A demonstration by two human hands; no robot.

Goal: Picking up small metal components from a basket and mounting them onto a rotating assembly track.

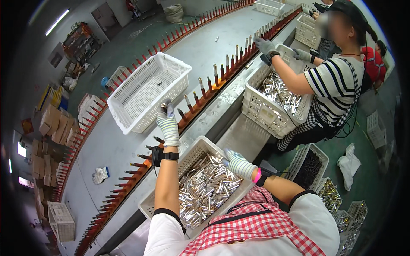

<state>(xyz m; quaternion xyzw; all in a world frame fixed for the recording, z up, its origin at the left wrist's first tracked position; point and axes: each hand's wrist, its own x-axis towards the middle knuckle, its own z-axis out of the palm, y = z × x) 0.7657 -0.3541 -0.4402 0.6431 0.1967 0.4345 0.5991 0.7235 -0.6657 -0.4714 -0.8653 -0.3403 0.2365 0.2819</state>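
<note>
Your left hand [166,121] pinches a small metal piece [164,105] beside the white plastic basket [143,96]; your right hand [239,164] touches the tube-filled crate [147,205], its grip unclear.

Fisheye view under moderately bright, diffuse indoor light. A ceiling tube [57,22] at upper left glows white, and small bright panels [21,150] burn out near the left rim. The bench [100,141] returns a pale, fairly even grey; metal cylinders [209,187] at lower centre carry sharp specular glints. The floor [124,45] beyond lies dimmer. Central detail is crisp; outward, cardboard boxes [52,123] lean and soften before the black surround. A smooth round blur covers part of the co-worker's [335,79] head.
</note>
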